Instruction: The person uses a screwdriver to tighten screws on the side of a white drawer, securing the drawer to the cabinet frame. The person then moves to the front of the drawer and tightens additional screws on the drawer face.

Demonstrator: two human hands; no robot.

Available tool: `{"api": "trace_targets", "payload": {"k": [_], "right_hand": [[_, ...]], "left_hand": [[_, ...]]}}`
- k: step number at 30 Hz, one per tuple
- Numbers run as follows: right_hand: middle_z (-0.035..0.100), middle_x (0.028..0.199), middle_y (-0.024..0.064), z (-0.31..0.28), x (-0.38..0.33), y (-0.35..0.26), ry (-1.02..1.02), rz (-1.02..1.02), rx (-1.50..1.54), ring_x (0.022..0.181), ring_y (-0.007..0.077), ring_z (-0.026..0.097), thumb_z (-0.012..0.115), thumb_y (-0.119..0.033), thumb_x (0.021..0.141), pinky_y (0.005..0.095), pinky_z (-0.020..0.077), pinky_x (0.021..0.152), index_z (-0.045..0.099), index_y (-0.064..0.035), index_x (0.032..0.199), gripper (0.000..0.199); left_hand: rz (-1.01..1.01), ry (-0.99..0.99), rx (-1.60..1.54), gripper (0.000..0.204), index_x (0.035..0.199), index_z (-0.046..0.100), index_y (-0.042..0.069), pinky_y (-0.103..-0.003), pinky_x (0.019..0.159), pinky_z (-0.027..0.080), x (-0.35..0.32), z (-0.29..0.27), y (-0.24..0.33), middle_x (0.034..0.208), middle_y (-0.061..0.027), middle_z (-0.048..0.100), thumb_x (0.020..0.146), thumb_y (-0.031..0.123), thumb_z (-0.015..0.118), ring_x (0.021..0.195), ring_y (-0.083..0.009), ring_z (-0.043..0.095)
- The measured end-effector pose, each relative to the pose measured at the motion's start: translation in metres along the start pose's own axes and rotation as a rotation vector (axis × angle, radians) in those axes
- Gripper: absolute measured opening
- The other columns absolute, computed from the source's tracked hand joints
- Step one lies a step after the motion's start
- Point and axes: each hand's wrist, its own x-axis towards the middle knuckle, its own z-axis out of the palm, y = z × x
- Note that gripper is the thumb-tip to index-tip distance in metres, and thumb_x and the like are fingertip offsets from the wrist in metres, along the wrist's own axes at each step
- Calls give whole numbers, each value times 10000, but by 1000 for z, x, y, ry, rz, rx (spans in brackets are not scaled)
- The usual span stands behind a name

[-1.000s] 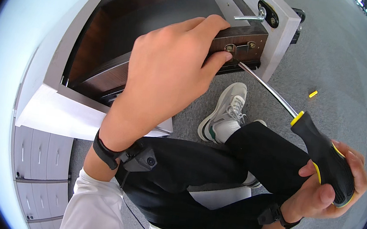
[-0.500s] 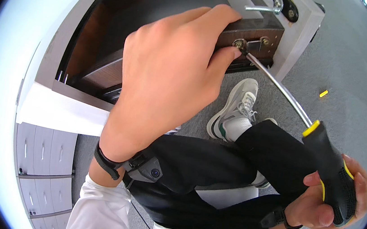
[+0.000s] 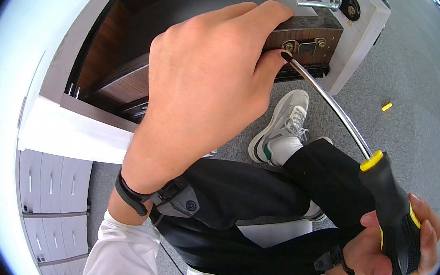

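My left hand (image 3: 210,76) is closed over the edge of a dark brown wooden drawer (image 3: 331,29), its fingers hidden behind the top and its thumb against the end face. A small metal bracket (image 3: 307,51) lies on that face, with a brass-coloured screw (image 3: 289,47) beside my thumb and a second screw (image 3: 321,42) further right. At lower right, my right hand (image 3: 366,257) is wrapped round the black and yellow handle of a screwdriver (image 3: 387,194). The long shaft slants up left; its dark tip touches or nearly touches my thumb, just below the nearer screw.
The drawer stands within a pale cabinet (image 3: 80,127), where a bent metal lever (image 3: 319,5) juts out on a black plate (image 3: 349,5). A small yellow piece (image 3: 387,107) lies on the grey carpet. Pale drawer units (image 3: 54,184) stand at left; my shoe (image 3: 283,126) is below the drawer.
The screwdriver tip has come off the nearer screw and dropped slightly down and left to my thumb. My right hand has moved slightly down, still holding the handle. The left hand keeps its grip.
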Motion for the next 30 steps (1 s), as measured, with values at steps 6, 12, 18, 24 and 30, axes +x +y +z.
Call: {"api": "trace_targets", "payload": {"k": [6, 12, 18, 24, 30], "right_hand": [[622, 1172, 279, 5, 0, 2, 21, 19, -41, 563, 175, 691, 534, -642, 944, 264, 608, 649, 487, -43, 1402, 756], [638, 1132, 260, 9, 3, 0, 9, 27, -43, 582, 173, 690, 558, -641, 931, 258, 588, 630, 490, -50, 1365, 736], [649, 1068, 270, 14, 11, -12, -25, -51, -93, 605, 205, 667, 570, -659, 916, 280, 566, 602, 486, -54, 1361, 755], [655, 894, 224, 16, 7, -41, 163, 181, -63, 693, 246, 665, 420, -868, 854, 259, 536, 627, 499, 94, 1265, 1049], [650, 1009, 218, 7, 14, -66, -58, 95, -365, 802, 274, 698, 366, -724, 941, 333, 583, 760, 533, 72, 1247, 869]], "left_hand": [[-10, -11, 0, 354, 1176, 719, 118, -320, 583, 488, 0, -2, 1, 931, -101, 742, 826, 104, 774, 598, -255, 614], [-18, -9, -8, 354, 1168, 725, 108, -314, 584, 489, 2, -2, 2, 933, -109, 742, 820, 116, 788, 602, -258, 615], [-19, -6, -13, 354, 1168, 731, 98, -328, 652, 522, 3, -1, 1, 957, -124, 747, 819, 114, 786, 707, -281, 684], [-35, -14, 2, 346, 1166, 733, 103, -342, 729, 554, 3, 0, 1, 989, -124, 750, 822, 111, 774, 827, -314, 723], [42, 110, 1, 240, 989, 705, 59, -399, 640, 537, 5, 9, 1, 791, -81, 684, 768, 120, 777, 725, -315, 683]]}}
